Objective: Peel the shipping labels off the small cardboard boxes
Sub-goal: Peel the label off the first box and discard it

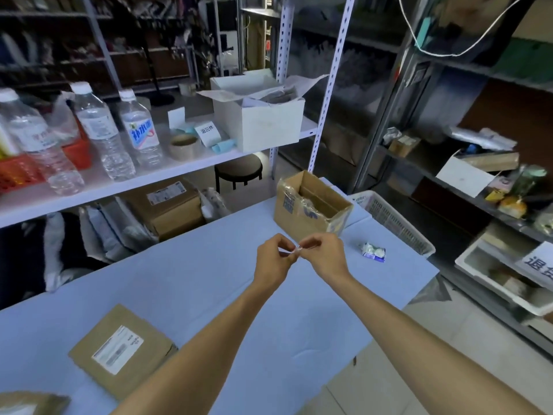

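Left hand (273,262) and right hand (326,256) both pinch a tiny pale scrap (292,250), open box (311,206) just behind, crumpled wad (374,251) off right.

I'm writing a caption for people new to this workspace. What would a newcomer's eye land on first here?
Two bare hands meet mid-frame over the blue table: the left hand and right hand both pinch a small pale scrap between them. Just behind them stands an open cardboard box with crumpled clear tape on it. At the near left lies a flat cardboard box with its white label still on.
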